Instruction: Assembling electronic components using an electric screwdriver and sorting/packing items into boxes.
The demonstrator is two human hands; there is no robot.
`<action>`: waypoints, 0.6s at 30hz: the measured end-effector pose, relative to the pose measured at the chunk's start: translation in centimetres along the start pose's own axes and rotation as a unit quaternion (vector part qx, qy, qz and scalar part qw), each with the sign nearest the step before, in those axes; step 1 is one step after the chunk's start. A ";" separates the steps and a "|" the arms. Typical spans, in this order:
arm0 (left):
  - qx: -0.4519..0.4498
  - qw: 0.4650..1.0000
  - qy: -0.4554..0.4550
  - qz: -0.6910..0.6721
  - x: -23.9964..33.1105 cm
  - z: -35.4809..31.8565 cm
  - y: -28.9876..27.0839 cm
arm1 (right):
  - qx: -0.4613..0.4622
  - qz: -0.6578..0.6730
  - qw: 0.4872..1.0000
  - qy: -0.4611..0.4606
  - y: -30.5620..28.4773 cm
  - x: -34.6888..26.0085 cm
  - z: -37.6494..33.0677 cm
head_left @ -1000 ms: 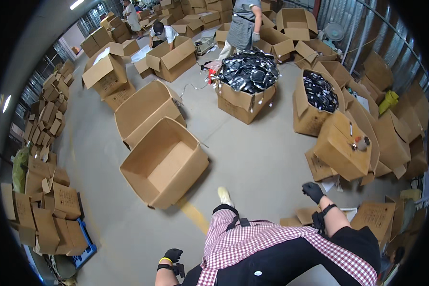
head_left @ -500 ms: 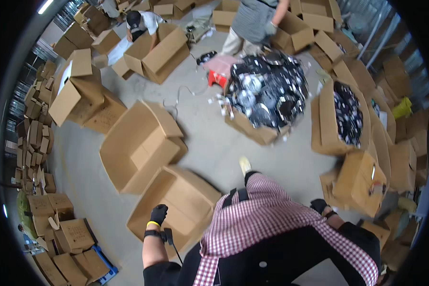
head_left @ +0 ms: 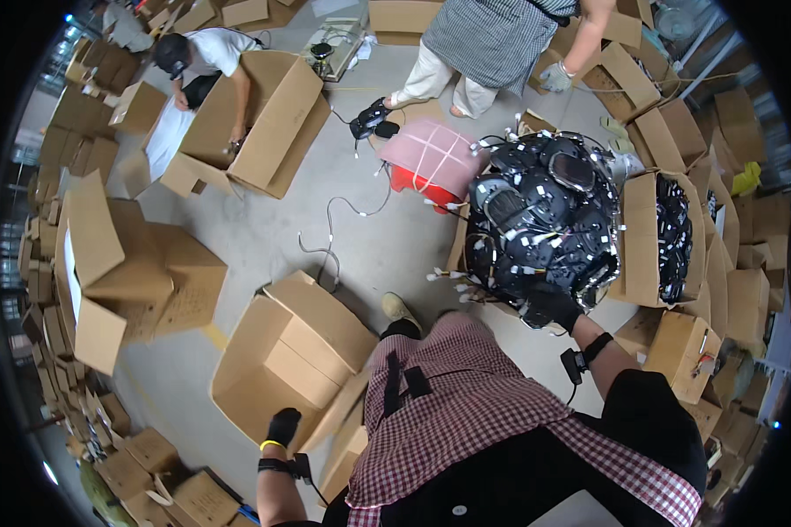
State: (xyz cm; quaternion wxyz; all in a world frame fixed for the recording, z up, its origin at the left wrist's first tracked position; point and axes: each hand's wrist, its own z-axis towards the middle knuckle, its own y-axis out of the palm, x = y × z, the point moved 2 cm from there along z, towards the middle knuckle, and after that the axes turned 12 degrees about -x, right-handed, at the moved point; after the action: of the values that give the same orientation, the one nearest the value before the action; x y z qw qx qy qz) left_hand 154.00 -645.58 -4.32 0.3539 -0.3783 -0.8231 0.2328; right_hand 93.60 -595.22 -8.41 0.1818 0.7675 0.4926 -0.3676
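Observation:
My left hand (head_left: 282, 429), in a black glove with a yellow band at the wrist, hangs over the near rim of an empty open cardboard box (head_left: 281, 373). Its fingers look curled in, with nothing seen in them. On the right, my black-gloved right hand (head_left: 554, 307) reaches to the near edge of a heap of black plastic parts with wires and white connectors (head_left: 536, 211), piled above a cardboard box. Black glove against black parts hides its fingers, so its grip cannot be made out.
A red stool (head_left: 413, 180) with a pink cushion stands beside the heap, and a loose cable (head_left: 330, 220) trails over the floor. One person crouches at a box (head_left: 277, 123); another in a checked apron (head_left: 492, 39) stands beyond the heap. A filled box (head_left: 642, 237) stands right.
The view has swung and come nearer to the heap. My right hand has gone from my side out to the heap's near edge. My left hand remains low on the left, by the boxes.

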 end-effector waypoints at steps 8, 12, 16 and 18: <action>-0.036 0.989 -0.070 0.123 -10.7 13.8 -27.6 | -0.086 0.160 0.983 0.040 5.7 -11.6 9.7; 0.027 0.995 -0.035 0.094 -11.5 23.8 -37.5 | -0.084 0.184 0.979 0.016 5.7 -14.9 16.6; 0.056 0.990 -0.058 -0.120 -7.9 34.4 -43.2 | -0.035 -0.026 0.993 -0.107 4.5 -23.8 22.4; 0.086 0.990 0.104 -0.041 -6.4 38.4 -44.6 | -0.008 -0.162 0.972 -0.171 3.8 -26.1 24.9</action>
State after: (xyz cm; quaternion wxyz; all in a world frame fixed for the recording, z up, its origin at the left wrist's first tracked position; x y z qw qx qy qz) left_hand 107.34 -682.04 -2.47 0.4782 -0.3348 -0.7734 0.2471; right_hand 80.98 -629.16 -5.88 0.2078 0.6020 0.5750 -0.5136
